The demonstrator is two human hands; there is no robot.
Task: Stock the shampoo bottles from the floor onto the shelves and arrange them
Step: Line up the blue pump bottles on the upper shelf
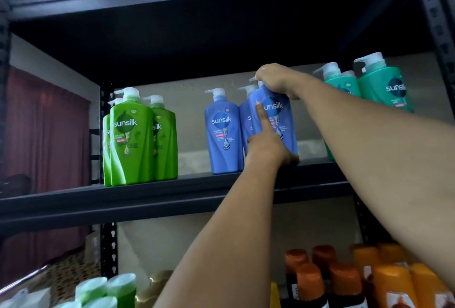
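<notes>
Held bottle (278, 120) on shelf (172, 199), prob. touching 2 bottles (222, 130) left.

"sunsilk" is read on the green bottle (131, 135), the blue bottles (222, 133) beside it, and the teal bottle (386, 88).
</notes>
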